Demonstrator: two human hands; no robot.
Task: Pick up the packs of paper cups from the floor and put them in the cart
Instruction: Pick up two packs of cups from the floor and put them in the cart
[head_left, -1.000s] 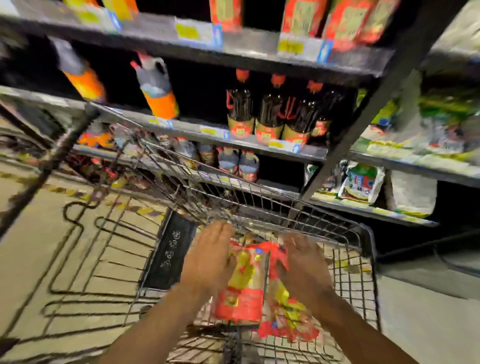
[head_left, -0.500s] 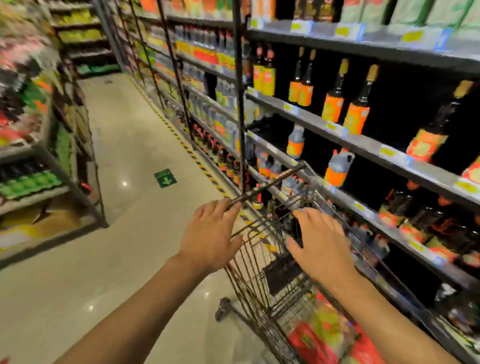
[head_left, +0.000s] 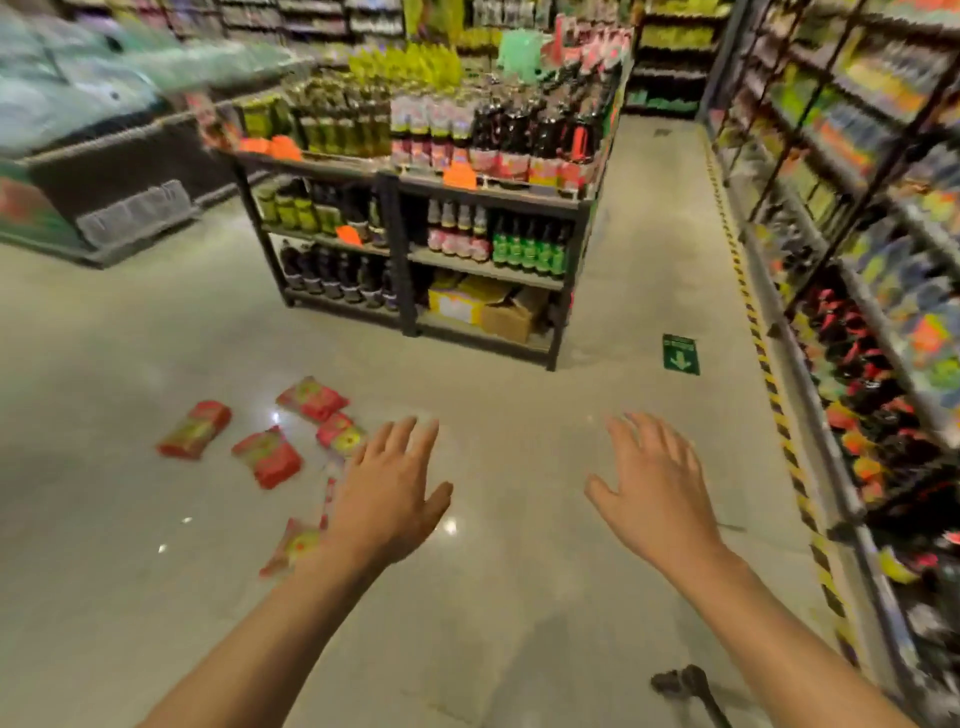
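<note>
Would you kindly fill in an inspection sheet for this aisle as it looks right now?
Surface: glossy grey floor, with light glints.
Job's things: red packs lie scattered on the floor at left; the nearest is partly hidden by the left arm. Only a cart wheel shows.
Clutter: green arrow sticker.
Grippers: left hand and right hand open, empty, above the floor.
Cables: nothing seen.
Surroundings: bottle rack ahead, shelves right, striped tape.

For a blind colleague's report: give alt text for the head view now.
Both hands, left and right, reach forward open and empty above a shop floor, where red packs of paper cups lie scattered at left. A bottle-stocked shelf unit stands beyond.
</note>
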